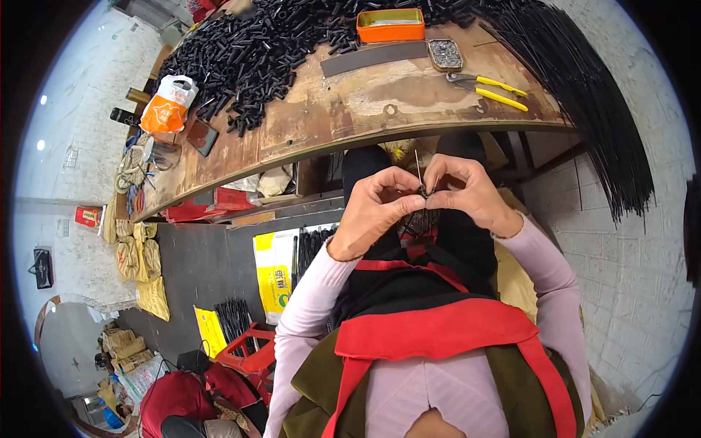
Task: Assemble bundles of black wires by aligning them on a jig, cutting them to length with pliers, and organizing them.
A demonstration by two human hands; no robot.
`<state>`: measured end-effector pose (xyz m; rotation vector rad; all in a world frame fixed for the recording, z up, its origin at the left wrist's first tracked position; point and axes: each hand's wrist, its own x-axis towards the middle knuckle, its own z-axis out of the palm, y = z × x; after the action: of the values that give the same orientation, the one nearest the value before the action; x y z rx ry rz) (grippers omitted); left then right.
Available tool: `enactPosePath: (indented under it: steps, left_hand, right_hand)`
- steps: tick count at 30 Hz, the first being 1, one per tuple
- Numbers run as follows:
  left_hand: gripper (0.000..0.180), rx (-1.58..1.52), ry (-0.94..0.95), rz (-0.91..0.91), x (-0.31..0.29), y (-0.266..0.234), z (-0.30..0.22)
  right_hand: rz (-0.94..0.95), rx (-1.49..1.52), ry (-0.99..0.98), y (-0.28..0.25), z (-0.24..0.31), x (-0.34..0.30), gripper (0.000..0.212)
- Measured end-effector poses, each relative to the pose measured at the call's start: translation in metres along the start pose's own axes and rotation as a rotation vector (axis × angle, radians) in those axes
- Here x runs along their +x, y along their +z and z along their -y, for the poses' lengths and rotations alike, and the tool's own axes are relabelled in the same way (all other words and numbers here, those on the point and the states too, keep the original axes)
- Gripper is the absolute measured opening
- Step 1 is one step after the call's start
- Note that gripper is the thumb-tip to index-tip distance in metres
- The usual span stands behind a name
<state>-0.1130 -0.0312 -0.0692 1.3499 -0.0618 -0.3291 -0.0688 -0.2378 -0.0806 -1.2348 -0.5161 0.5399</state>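
My left hand (378,208) and my right hand (467,191) meet above my lap, just off the near edge of the wooden table. Thumbs and fingertips of both are pinched together on a small dark piece (423,192), mostly hidden by the fingers. A thin, pale, straight rod (418,165) sticks up from between the left fingertips. Another short thin bit shows by the right fingers. I cannot make out exactly what the piece is.
On the table (314,124) lie a heap of short black tubes (241,66), yellow-handled pliers (500,93), a tin of small metal parts (445,55), an orange box (391,28) and a grey strip (374,58). Long black rods (584,87) overhang the right end. A red stool (252,350) stands lower left.
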Motion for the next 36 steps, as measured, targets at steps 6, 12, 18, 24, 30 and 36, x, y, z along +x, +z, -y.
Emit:
enactPosePath:
  steps: [6, 12, 18, 24, 30, 36]
  left_hand:
    - [0.017, 0.011, 0.314, -0.375, -0.004, 0.038, 0.010]
    - [0.023, -0.240, 0.251, 0.009, 0.003, 0.009, 0.002]
    - [0.033, -0.395, 0.230, 0.256, 0.005, 0.001, -0.008]
    - [0.016, -0.245, 0.223, 0.174, 0.000, -0.001, -0.004]
    - [0.014, -0.163, 0.187, 0.141, 0.008, -0.001, -0.008]
    - [0.018, -0.140, 0.140, 0.184, 0.037, -0.018, -0.018]
  right_hand:
    - [-0.311, -0.103, -0.246, 0.026, -0.003, -0.004, 0.018]
    - [-0.204, 0.016, -0.268, 0.026, 0.000, 0.002, 0.018]
    - [0.024, 0.131, -0.195, 0.018, 0.012, 0.005, 0.016]
    - [-0.093, 0.079, -0.318, 0.019, 0.015, 0.006, 0.016]
    - [-0.238, -0.067, -0.309, 0.017, 0.032, 0.012, 0.020]
    - [-0.140, -0.126, -0.127, -0.013, 0.057, 0.042, 0.017]
